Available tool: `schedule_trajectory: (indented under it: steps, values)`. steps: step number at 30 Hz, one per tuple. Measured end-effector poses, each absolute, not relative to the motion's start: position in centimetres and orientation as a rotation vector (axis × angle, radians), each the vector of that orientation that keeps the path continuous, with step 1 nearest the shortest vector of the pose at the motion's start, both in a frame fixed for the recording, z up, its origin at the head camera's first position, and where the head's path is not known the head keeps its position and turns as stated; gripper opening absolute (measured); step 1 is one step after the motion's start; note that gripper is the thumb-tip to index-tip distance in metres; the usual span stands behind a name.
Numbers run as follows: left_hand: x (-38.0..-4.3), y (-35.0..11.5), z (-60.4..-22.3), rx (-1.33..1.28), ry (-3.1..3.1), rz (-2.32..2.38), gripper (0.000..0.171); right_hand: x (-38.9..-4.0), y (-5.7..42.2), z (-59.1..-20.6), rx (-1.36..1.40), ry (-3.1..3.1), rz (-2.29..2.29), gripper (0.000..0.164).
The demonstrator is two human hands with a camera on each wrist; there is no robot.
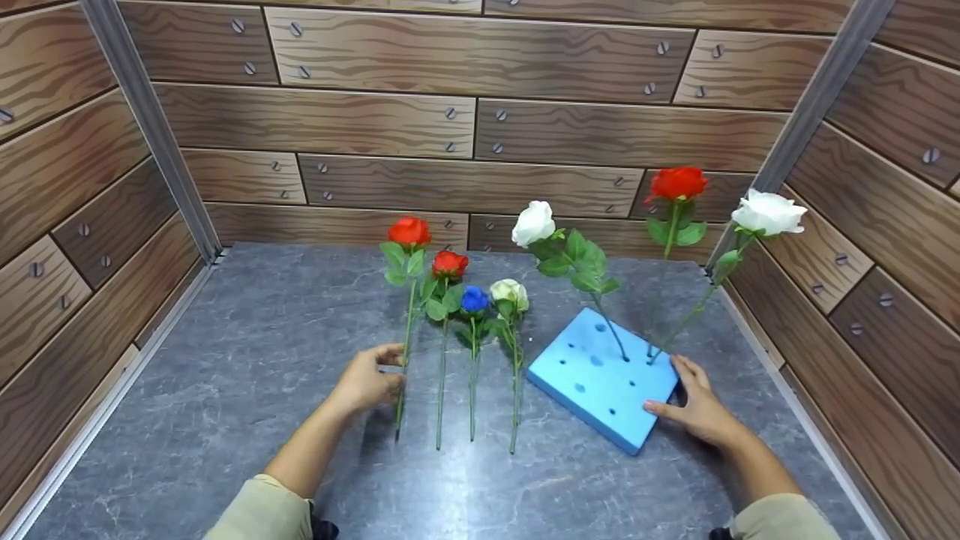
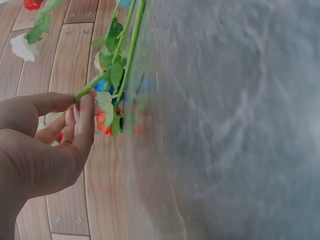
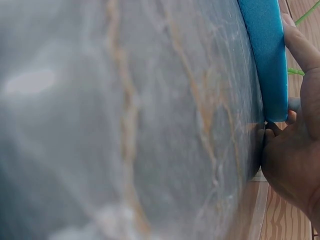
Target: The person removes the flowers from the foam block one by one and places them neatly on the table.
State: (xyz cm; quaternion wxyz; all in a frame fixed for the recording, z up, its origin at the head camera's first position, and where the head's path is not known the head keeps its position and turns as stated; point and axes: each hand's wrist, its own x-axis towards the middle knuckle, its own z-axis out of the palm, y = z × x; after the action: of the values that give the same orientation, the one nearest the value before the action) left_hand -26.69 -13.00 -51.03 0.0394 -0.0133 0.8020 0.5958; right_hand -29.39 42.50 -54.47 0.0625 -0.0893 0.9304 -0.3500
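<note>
My left hand (image 1: 369, 381) pinches the green stem of a long red rose (image 1: 409, 232) between thumb and fingers. In the left wrist view, that stem (image 2: 90, 86) sits at the fingertips. To its right on the table lie a shorter red rose (image 1: 450, 264), a blue rose (image 1: 474, 299) and a pale cream rose (image 1: 510, 294). My right hand (image 1: 699, 409) grips the right corner of a blue foam block (image 1: 592, 382), thumb on its top and fingers along the far side. Two white roses (image 1: 534, 223) and a red rose (image 1: 677, 184) stand in the block's holes.
The grey marbled tabletop (image 1: 225, 390) is enclosed at the back and both sides by wood-patterned panels (image 1: 480, 52). Metal posts (image 1: 150, 127) stand in the back corners. Several holes show in the block's top.
</note>
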Motion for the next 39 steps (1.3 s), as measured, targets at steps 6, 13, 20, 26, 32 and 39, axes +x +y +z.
schedule_trajectory:
  steps: [6, 13, 20, 26, 32, 39]
  values:
    - [-26.8, -13.8, -51.7, -0.087, 2.341, 1.801, 0.063, -29.4, 42.5, -54.6, -0.265, 2.797, -1.082, 0.117]
    - [-27.1, -14.5, -52.1, -0.127, 2.269, 1.755, 0.06, -29.5, 42.5, -54.6, -0.259, 2.792, -1.112, 0.117]
    - [-27.7, -15.0, -52.2, -0.166, 2.223, 1.779, 0.059, -29.6, 42.6, -54.6, -0.255, 2.797, -1.095, 0.118]
    - [-28.1, -15.2, -52.5, -0.163, 2.21, 1.768, 0.057, -29.5, 42.6, -54.6, -0.25, 2.802, -1.085, 0.117]
    - [-28.1, -15.0, -52.6, -0.16, 2.224, 1.758, 0.053, -29.4, 42.6, -54.6, -0.247, 2.798, -1.093, 0.117]
    - [-28.0, -14.8, -52.5, -0.123, 2.287, 1.68, 0.052, -29.5, 42.5, -54.7, -0.24, 2.789, -1.102, 0.117]
